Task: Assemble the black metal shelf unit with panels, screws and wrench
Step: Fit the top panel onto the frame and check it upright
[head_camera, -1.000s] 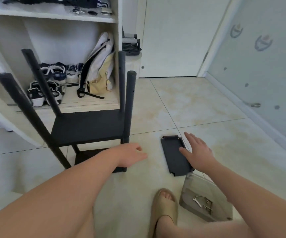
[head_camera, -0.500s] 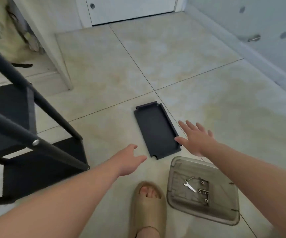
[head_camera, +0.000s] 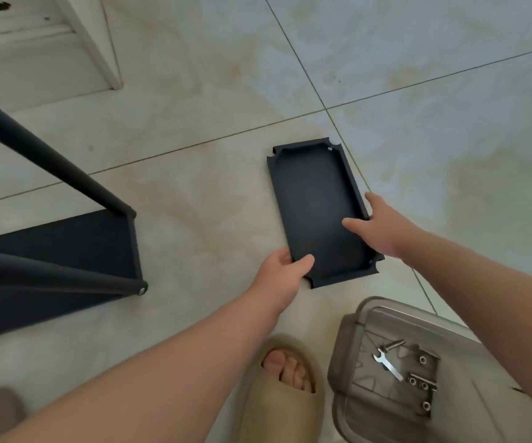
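The loose black panel (head_camera: 319,212) lies flat on the floor (head_camera: 194,123) at centre, left hand (head_camera: 282,270) pinching its near-left edge, right hand (head_camera: 378,227) clamped over its right rim. At left the shelf frame (head_camera: 44,155) already carries a fitted panel (head_camera: 66,241), so it looks partly built; this one's unfitted, and wrench (head_camera: 386,365) and screws (head_camera: 413,381) wait in the tray (head_camera: 348,330), near right.

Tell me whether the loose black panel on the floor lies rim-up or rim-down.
Rim-up. The panel shows raised edges around a sunken face; the left hand and right hand hold its near end.
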Demonstrator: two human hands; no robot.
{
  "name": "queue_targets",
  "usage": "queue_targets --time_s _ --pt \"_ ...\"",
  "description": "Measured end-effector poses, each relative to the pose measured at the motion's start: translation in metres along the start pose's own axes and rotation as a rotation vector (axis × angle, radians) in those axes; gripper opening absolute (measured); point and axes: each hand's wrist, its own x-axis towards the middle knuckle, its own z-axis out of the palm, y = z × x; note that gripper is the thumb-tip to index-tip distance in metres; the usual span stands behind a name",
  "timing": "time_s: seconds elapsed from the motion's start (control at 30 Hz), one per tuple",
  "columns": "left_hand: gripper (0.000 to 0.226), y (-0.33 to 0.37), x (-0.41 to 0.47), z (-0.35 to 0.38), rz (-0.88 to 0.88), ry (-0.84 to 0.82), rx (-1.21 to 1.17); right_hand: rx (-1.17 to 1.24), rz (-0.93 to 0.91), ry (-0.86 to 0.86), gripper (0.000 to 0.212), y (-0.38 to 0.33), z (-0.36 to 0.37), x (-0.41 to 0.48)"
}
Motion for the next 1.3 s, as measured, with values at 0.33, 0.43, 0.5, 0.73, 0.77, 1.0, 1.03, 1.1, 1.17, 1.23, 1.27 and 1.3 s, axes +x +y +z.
queue_targets --time_s 0.33,0.43,0.5,0.73,0.77,1.0,1.03,1.1,1.17,1.23,1.27,1.3 --pt "0.015 0.031 -0.044 -0.025 -0.062 0.037 -0.062 0.233 0.049 0.070 0.055 -0.003 -0.023 -0.031" --pt "0.015 0.045 -0.080 -0.031 -0.053 0.004 0.020 0.386 0.095 -0.015 0.036 -0.002 -0.037 -0.061" --pt "0.018 0.055 -0.108 -0.032 -0.010 -0.008 0.079 0.460 0.104 -0.061 0.033 -0.003 -0.051 -0.087" --pt "0.027 0.101 -0.237 -0.031 0.203 -0.042 0.225 0.592 -0.091 -0.021 0.028 -0.031 -0.120 -0.221" --pt "0.026 0.107 -0.259 -0.033 0.231 -0.039 0.244 0.609 -0.128 -0.008 0.027 -0.038 -0.129 -0.245" --pt "0.027 0.136 -0.416 -0.056 0.483 -0.016 0.330 0.669 -0.395 0.071 0.024 -0.091 -0.174 -0.407" --pt "0.028 0.139 -0.439 -0.063 0.529 0.002 0.341 0.674 -0.431 0.085 0.024 -0.100 -0.176 -0.429" --pt "0.028 0.145 -0.481 -0.079 0.618 0.036 0.350 0.684 -0.505 0.109 0.024 -0.121 -0.179 -0.471" --pt "0.028 0.147 -0.520 -0.096 0.694 0.065 0.320 0.705 -0.569 0.115 0.023 -0.141 -0.180 -0.509" --pt "0.028 0.147 -0.556 -0.116 0.768 0.102 0.264 0.739 -0.634 0.086 0.020 -0.163 -0.178 -0.543" --pt "0.028 0.147 -0.574 -0.125 0.803 0.114 0.234 0.759 -0.662 0.067 0.019 -0.175 -0.177 -0.558" --pt "0.027 0.147 -0.590 -0.135 0.838 0.125 0.211 0.777 -0.689 0.046 0.018 -0.187 -0.175 -0.571"
